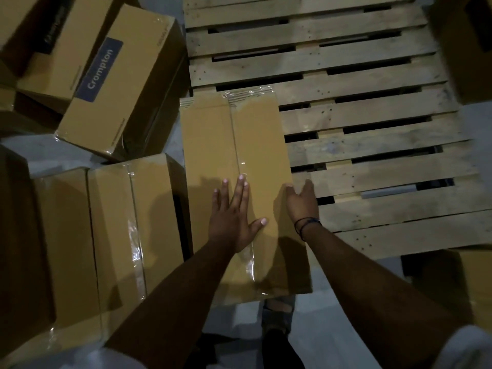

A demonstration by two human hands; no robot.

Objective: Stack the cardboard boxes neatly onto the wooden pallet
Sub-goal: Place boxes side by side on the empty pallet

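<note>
A long taped cardboard box [255, 145] lies along the left edge of the wooden pallet [372, 145], its near end overhanging toward me. My left hand [234, 217] rests flat on the box top with straight, spread fingers. My right hand [302, 202] is against the box's right side edge, thumb on the top corner; its fingers reach down the side and are hidden. The pallet slats to the right of the box are bare.
A taped box [111, 235] sits on the floor left of the held box. A box labelled Crompton [117, 83] lies tilted at upper left among other boxes. More boxes stand at the far right [468, 43] and lower right [476, 283]. My foot [277, 315] is below the box.
</note>
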